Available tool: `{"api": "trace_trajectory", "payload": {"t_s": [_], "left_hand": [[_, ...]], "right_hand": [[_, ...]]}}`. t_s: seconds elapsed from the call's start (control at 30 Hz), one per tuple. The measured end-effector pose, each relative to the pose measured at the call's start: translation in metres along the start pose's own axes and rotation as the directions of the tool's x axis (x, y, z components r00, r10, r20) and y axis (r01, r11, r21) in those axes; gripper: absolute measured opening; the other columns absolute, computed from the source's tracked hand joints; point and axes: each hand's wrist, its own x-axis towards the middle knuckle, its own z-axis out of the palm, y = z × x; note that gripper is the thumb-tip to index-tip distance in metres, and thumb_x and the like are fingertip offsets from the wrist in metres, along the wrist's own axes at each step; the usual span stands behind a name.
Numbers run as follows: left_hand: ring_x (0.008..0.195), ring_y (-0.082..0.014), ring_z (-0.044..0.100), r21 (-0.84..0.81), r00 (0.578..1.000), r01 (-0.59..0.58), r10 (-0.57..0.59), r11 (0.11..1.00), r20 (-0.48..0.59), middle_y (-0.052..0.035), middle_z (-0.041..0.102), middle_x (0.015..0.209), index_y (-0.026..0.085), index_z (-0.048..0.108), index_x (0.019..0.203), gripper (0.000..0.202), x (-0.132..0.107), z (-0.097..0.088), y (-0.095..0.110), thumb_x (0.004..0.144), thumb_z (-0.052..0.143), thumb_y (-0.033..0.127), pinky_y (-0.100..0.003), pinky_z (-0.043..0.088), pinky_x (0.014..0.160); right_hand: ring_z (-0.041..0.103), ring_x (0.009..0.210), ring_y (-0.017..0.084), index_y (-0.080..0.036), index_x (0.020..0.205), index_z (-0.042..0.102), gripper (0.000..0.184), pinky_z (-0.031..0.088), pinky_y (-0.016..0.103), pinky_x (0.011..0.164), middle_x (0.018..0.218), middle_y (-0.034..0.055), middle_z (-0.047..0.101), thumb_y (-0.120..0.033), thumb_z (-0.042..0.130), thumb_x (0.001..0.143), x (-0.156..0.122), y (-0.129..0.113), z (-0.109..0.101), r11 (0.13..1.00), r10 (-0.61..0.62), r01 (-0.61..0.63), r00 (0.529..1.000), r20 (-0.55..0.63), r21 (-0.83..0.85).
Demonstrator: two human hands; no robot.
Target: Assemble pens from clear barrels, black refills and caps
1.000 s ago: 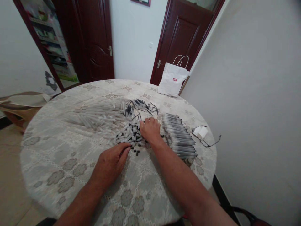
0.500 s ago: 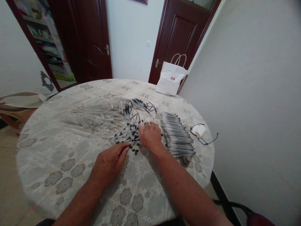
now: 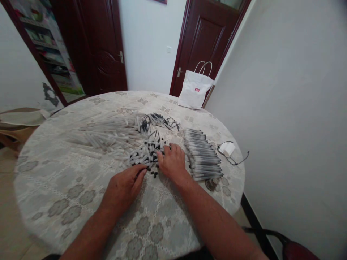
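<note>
My left hand (image 3: 125, 186) lies palm down on the patterned tablecloth (image 3: 67, 187), fingers stretched toward a heap of small black-and-white pen parts (image 3: 145, 153). My right hand (image 3: 172, 161) rests on the right edge of that heap, fingers curled over the pieces; what they hold is hidden. A neat stack of assembled pens (image 3: 202, 155) lies just right of my right hand. Clear pen barrels (image 3: 108, 135) spread to the left of the heap, and thin black refills (image 3: 159, 121) lie behind it.
Glasses and a small white object (image 3: 229, 150) sit near the table's right edge. A white paper bag (image 3: 195, 90) leans at the back by a dark door (image 3: 208, 39). The wall stands close on the right, with a chair (image 3: 284, 245) at the lower right.
My right hand has slid a little toward me along the heap's edge. My left hand has stayed in place. The camera view has shifted slightly.
</note>
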Motion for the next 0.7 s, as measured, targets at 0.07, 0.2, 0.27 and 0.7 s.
{"api": "trace_trajectory", "payload": {"t_s": [0.07, 0.2, 0.27, 0.7], "left_hand": [[0.089, -0.0231, 0.076, 0.008, 1.000, 0.008, -0.008, 1.000, 0.003, -0.0052, 0.079, 0.105, 0.022, 0.072, 0.112, 0.032, 0.000, 0.000, -0.001, 0.100, 0.050, 0.041, -0.033, 0.057, 0.084], [0.089, -0.0227, 0.076, 0.013, 1.000, 0.009, -0.009, 1.000, 0.019, -0.0049, 0.079, 0.105, 0.023, 0.072, 0.114, 0.031, -0.001, 0.002, -0.004, 0.100, 0.050, 0.040, -0.033, 0.057, 0.086], [0.090, -0.0226, 0.075, 0.009, 1.000, 0.005, -0.005, 1.000, 0.023, -0.0051, 0.079, 0.106, 0.022, 0.072, 0.113, 0.031, -0.001, 0.003, -0.004, 0.100, 0.050, 0.040, -0.032, 0.057, 0.086], [0.089, -0.0237, 0.076, 0.005, 0.999, 0.041, -0.041, 0.999, 0.018, -0.0059, 0.080, 0.105, 0.023, 0.073, 0.111, 0.034, 0.001, -0.003, 0.004, 0.100, 0.048, 0.042, -0.034, 0.058, 0.085]], "right_hand": [[0.049, 0.124, 0.033, -0.019, 0.118, 0.068, 0.045, 0.039, 0.050, 0.102, 0.127, 0.0189, 0.062, -0.055, 0.048, 0.101, 0.000, 0.003, 0.001, 0.999, 0.043, -0.043, 0.999, -0.008, -0.010], [0.052, 0.120, 0.035, -0.016, 0.114, 0.069, 0.043, 0.043, 0.048, 0.097, 0.124, 0.0208, 0.062, -0.053, 0.053, 0.099, 0.000, 0.011, 0.013, 0.995, 0.097, -0.098, 0.995, 0.006, 0.010], [0.052, 0.123, 0.033, -0.016, 0.119, 0.068, 0.042, 0.043, 0.046, 0.100, 0.130, 0.0204, 0.061, -0.050, 0.052, 0.100, 0.000, 0.014, 0.019, 0.997, 0.050, -0.048, 0.998, -0.036, 0.053], [0.047, 0.133, 0.030, -0.011, 0.133, 0.062, 0.046, 0.036, 0.045, 0.111, 0.139, 0.0232, 0.057, -0.044, 0.048, 0.103, 0.008, 0.016, 0.037, 0.994, 0.060, -0.059, 0.998, -0.007, 0.088]]}}
